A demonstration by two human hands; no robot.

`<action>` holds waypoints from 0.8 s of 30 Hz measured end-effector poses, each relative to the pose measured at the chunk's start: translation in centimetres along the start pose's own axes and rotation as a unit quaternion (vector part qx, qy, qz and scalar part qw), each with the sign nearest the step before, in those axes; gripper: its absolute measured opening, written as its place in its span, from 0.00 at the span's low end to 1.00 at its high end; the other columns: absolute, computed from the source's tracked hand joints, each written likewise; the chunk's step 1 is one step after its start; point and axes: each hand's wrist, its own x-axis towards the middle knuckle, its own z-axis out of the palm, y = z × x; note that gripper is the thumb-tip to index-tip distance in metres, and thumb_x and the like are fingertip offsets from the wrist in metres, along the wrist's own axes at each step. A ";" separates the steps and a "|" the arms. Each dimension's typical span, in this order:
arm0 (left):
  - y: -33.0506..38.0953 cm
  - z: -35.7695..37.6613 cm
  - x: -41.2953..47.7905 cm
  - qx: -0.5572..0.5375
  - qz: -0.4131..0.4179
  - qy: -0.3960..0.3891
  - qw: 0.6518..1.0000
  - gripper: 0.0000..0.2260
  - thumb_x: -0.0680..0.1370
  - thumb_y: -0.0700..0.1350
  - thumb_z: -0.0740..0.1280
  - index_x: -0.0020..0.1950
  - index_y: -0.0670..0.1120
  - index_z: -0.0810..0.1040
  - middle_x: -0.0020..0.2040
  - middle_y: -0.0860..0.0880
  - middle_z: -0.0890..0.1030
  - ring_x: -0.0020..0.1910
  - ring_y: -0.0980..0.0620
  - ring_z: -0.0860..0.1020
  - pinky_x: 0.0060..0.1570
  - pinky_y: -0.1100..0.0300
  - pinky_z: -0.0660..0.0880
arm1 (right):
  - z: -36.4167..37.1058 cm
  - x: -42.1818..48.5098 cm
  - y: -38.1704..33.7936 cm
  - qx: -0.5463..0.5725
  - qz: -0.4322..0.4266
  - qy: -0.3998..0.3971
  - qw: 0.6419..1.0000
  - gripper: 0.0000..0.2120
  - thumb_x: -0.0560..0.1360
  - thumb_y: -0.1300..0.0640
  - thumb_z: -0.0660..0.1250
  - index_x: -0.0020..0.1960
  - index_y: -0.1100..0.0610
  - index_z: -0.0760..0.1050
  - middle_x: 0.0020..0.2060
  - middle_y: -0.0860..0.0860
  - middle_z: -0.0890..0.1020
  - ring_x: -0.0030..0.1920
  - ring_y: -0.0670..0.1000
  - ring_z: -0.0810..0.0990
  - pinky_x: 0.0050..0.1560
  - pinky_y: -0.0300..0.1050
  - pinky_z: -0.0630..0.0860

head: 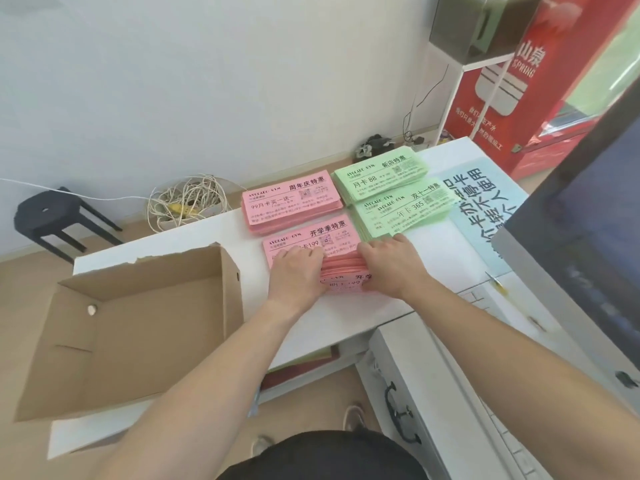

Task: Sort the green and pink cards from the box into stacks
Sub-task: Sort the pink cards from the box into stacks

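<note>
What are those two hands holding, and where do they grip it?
A bundle of pink cards, squeezed between the left hand and right hand by its two short ends, over the near pink stack.

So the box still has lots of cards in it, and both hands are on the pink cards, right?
Not quite. The head view shows the cardboard box is nearly empty, with just one small pale thing inside. Both the left hand and the right hand really are on the pink cards.
</note>
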 end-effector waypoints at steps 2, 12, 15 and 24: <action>0.2 0.3 0.3 0.007 -0.002 0.002 1.000 0.19 0.67 0.57 0.75 0.54 0.51 0.77 0.50 0.53 0.83 0.51 0.47 0.78 0.54 0.53 0.68 | 0.5 0.0 0.4 0.006 0.002 0.010 1.000 0.23 0.67 0.41 0.73 0.55 0.51 0.72 0.49 0.48 0.82 0.52 0.54 0.81 0.54 0.48 0.69; 0.2 0.0 0.3 0.030 0.019 -0.055 0.998 0.25 0.69 0.59 0.67 0.62 0.50 0.71 0.58 0.51 0.78 0.56 0.46 0.77 0.57 0.50 0.70 | 1.9 -0.4 0.7 0.029 -0.012 0.018 0.999 0.25 0.68 0.41 0.71 0.59 0.52 0.71 0.54 0.50 0.80 0.57 0.56 0.78 0.54 0.51 0.72; -0.2 -0.6 0.7 0.048 0.024 -0.083 0.995 0.26 0.69 0.58 0.66 0.64 0.49 0.69 0.60 0.50 0.78 0.59 0.45 0.76 0.62 0.49 0.67 | 1.8 -0.6 1.1 0.033 -0.027 0.001 0.999 0.26 0.66 0.43 0.69 0.61 0.51 0.68 0.56 0.49 0.78 0.58 0.55 0.76 0.54 0.51 0.73; -3.4 -0.7 -0.1 -0.168 -0.067 -0.103 0.978 0.29 0.67 0.55 0.76 0.65 0.53 0.73 0.63 0.54 0.74 0.61 0.51 0.74 0.58 0.54 0.73 | 2.1 -2.7 4.6 0.305 0.080 -0.029 0.949 0.25 0.68 0.52 0.76 0.61 0.47 0.70 0.55 0.42 0.77 0.56 0.49 0.76 0.51 0.47 0.75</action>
